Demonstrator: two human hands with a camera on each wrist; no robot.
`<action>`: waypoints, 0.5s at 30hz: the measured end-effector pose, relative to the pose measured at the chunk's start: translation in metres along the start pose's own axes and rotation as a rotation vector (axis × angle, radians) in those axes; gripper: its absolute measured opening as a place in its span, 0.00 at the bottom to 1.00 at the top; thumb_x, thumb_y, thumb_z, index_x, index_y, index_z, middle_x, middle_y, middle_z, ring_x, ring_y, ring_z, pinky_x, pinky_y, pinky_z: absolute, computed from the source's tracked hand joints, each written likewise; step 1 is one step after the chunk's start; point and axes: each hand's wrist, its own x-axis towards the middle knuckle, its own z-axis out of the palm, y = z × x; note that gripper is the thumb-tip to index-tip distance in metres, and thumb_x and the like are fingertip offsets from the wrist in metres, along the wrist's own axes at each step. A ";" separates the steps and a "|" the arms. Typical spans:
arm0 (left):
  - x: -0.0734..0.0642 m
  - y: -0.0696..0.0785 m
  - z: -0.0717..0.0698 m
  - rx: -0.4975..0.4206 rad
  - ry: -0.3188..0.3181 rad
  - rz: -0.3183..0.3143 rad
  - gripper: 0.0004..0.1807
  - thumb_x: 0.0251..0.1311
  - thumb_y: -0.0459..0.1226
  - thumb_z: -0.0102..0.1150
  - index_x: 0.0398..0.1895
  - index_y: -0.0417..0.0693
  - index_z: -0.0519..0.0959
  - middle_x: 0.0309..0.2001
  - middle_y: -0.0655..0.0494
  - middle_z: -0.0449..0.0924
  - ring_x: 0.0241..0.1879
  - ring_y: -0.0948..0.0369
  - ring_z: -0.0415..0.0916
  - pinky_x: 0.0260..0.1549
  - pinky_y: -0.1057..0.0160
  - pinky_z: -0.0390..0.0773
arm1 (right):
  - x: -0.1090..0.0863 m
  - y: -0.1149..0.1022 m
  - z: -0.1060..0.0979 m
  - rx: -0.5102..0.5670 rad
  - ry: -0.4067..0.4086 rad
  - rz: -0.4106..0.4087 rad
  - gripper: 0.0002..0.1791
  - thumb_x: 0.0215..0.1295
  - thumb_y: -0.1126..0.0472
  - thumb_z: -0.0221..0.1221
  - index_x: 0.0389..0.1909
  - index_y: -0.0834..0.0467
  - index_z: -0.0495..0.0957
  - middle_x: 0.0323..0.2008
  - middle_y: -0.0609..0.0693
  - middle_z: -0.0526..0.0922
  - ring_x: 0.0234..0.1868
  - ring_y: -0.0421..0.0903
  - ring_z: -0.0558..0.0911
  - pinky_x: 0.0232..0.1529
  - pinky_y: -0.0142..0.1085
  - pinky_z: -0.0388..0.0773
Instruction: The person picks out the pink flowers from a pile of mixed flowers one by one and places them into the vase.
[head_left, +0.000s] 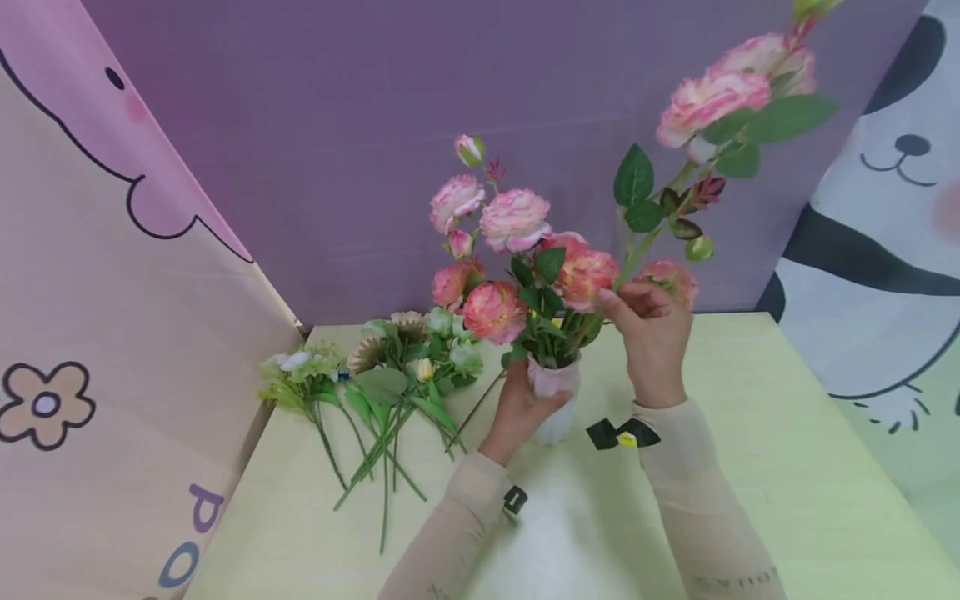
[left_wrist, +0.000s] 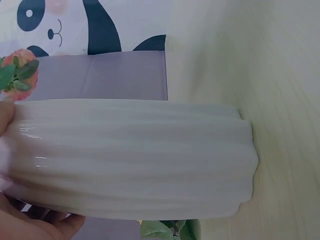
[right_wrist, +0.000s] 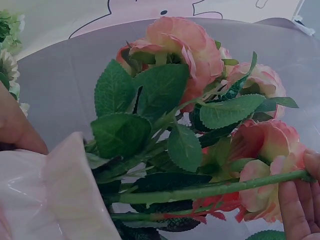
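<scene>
A white ribbed vase [head_left: 553,421] stands on the table, and my left hand [head_left: 519,410] grips it round its upper part. In the left wrist view the vase [left_wrist: 135,160] lies sideways across the picture, fingers at its neck end. Coral artificial flowers [head_left: 495,312] and pale pink ones [head_left: 514,219] rise from its mouth. My right hand [head_left: 654,346] pinches a green stem [right_wrist: 220,189] between thumb and fingers, above and right of the rim. That stem runs down into the vase mouth; tall pink blooms [head_left: 716,98] lean to the upper right.
Left of the vase, loose artificial flowers [head_left: 382,386] lie with stems toward the front of the pale table [head_left: 757,467]. A purple wall [head_left: 337,183] closes the back. Printed panels stand on both sides, a panda [head_left: 896,292] on the right one.
</scene>
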 end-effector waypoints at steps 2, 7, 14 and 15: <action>0.002 -0.009 0.002 0.033 0.010 -0.005 0.50 0.46 0.35 0.72 0.71 0.51 0.52 0.67 0.50 0.61 0.66 0.55 0.60 0.64 0.52 0.63 | 0.000 0.002 0.001 -0.040 0.002 -0.013 0.05 0.50 0.71 0.69 0.24 0.63 0.81 0.20 0.44 0.82 0.22 0.37 0.79 0.25 0.27 0.78; 0.004 -0.015 0.005 0.049 0.015 0.024 0.51 0.44 0.35 0.73 0.70 0.52 0.53 0.65 0.50 0.64 0.63 0.55 0.64 0.63 0.53 0.65 | -0.006 0.011 0.000 -0.244 0.023 -0.075 0.10 0.50 0.67 0.70 0.27 0.70 0.80 0.22 0.38 0.82 0.24 0.34 0.79 0.24 0.24 0.74; 0.003 -0.017 0.004 0.075 0.015 -0.009 0.51 0.45 0.37 0.73 0.71 0.55 0.52 0.66 0.53 0.62 0.64 0.59 0.62 0.64 0.55 0.64 | -0.018 0.030 0.000 -0.363 0.033 -0.077 0.10 0.52 0.66 0.68 0.30 0.70 0.79 0.22 0.32 0.79 0.26 0.30 0.79 0.28 0.22 0.74; 0.003 -0.018 0.003 0.084 0.017 -0.014 0.51 0.45 0.37 0.73 0.71 0.54 0.52 0.66 0.52 0.62 0.64 0.59 0.62 0.64 0.55 0.64 | -0.020 0.032 0.001 -0.369 0.033 -0.069 0.10 0.53 0.67 0.68 0.30 0.70 0.79 0.22 0.32 0.78 0.26 0.30 0.78 0.29 0.21 0.75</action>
